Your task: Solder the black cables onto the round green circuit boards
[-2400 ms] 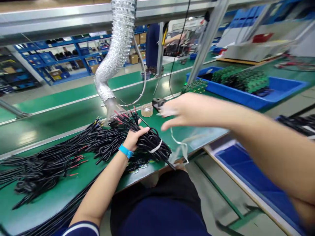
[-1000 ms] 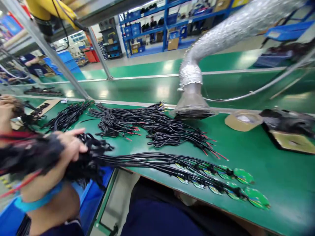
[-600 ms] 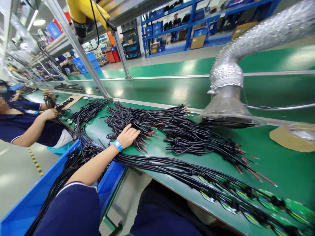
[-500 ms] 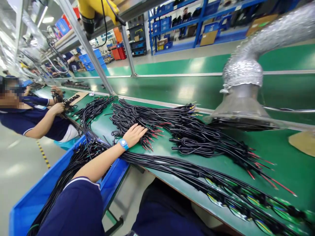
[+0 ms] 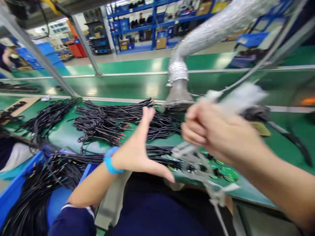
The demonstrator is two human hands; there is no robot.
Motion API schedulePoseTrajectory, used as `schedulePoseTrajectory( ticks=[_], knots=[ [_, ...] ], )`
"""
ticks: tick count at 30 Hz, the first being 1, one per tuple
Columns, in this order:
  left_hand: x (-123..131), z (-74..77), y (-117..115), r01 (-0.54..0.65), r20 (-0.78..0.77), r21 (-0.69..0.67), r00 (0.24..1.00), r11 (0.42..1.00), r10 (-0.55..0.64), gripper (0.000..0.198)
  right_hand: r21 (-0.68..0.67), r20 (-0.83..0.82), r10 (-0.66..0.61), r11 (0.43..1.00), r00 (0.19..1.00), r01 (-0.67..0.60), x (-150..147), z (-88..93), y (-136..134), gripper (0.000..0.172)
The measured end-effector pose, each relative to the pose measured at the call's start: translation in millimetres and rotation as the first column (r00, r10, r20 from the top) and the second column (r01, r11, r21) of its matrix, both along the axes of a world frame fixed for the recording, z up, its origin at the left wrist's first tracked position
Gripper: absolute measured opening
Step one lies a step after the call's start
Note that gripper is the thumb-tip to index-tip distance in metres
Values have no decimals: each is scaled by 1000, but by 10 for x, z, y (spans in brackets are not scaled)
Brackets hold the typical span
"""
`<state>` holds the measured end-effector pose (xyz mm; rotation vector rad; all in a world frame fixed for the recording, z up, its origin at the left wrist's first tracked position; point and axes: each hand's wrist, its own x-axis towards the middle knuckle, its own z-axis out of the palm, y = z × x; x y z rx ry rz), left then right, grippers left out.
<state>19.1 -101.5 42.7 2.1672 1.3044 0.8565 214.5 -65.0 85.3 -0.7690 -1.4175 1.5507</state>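
My left hand (image 5: 137, 147) is raised above the green bench (image 5: 61, 134), fingers spread and empty, with a blue wristband on the wrist. My right hand (image 5: 216, 134) is closed on a blurred strip of clear plastic (image 5: 197, 160) that hangs down in front of me. Below both hands a bundle of black cables ending in small round green circuit boards (image 5: 221, 172) lies along the bench's near edge. Loose heaps of black cables with red wire ends (image 5: 105, 121) lie further back on the bench.
A silver flexible duct with a hood (image 5: 178, 88) hangs low over the bench behind my hands. A blue bin full of black cables (image 5: 27, 193) stands at lower left. A conveyor belt (image 5: 128, 85) runs behind the bench. Slanted metal posts (image 5: 36, 54) rise at left.
My view has swung right. My left hand has lifted off the cable heap and spread open in the air. My right hand has come into view, closed on the plastic strip.
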Motion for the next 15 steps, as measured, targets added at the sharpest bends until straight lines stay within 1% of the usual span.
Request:
schedulePoseTrajectory(
  ticks=[1, 2, 3, 4, 5, 6, 7, 8, 9, 10, 11, 12, 13, 14, 15],
  knots=[
    [265, -24, 65, 155, 229, -75, 964, 985, -135, 112, -26, -57, 8, 1000, 998, -10, -105, 61, 60, 34],
    [489, -86, 126, 293, 426, -167, 883, 942, -199, 97, -44, -118, 4, 999, 993, -9, -186, 124, 147, 36],
    [655, -180, 179, 434, 571, -297, 795, 851, -207, 79, -51, -173, -40, 998, 984, 31, -223, 189, 248, 38],
    [750, -292, 221, 548, 678, -426, 720, 720, -146, 63, -47, -203, -89, 996, 975, 81, -203, 248, 352, 39],
    [772, -408, 248, 632, 756, -513, 654, 581, -44, 49, -43, -234, -153, 988, 960, 147, -124, 293, 449, 39],
    [731, -511, 259, 683, 802, -550, 592, 480, 77, 37, -43, -264, -226, 974, 938, 222, 5, 313, 528, 38],
    [643, -589, 256, 711, 824, -557, 537, 430, 179, 31, -60, -286, -297, 954, 911, 292, 164, 298, 580, 39],
    [530, -634, 242, 721, 841, -540, 485, 434, 242, 31, -89, -286, -325, 946, 901, 313, 330, 243, 598, 39],
    [412, -647, 226, 714, 861, -509, 411, 481, 300, 35, -121, -283, -352, 936, 892, 330, 480, 150, 575, 41],
    [307, -632, 214, 681, 882, -469, 321, 562, 346, 37, -164, -259, -318, 945, 912, 282, 597, 25, 512, 42],
    [228, -598, 210, 619, 898, -431, 225, 656, 378, 36, -185, -256, -262, 958, 930, 219, 670, -117, 412, 43],
    [180, -557, 216, 532, 906, -410, 142, 741, 399, 31, -193, -253, -163, 974, 954, 115, 699, -257, 284, 45],
    [164, -519, 230, 421, 910, -406, 100, 811, 403, 26, -175, -264, -58, 985, 963, 11, 693, -378, 138, 50],
    [178, -493, 249, 298, 910, -414, 130, 860, 394, 24, -157, -275, 22, 985, 961, -67, 664, -461, -10, 50],
    [217, -484, 267, 184, 896, -419, 241, 889, 373, 25, -135, -287, 82, 983, 954, -125, 621, -496, -146, 50]
  ],
)
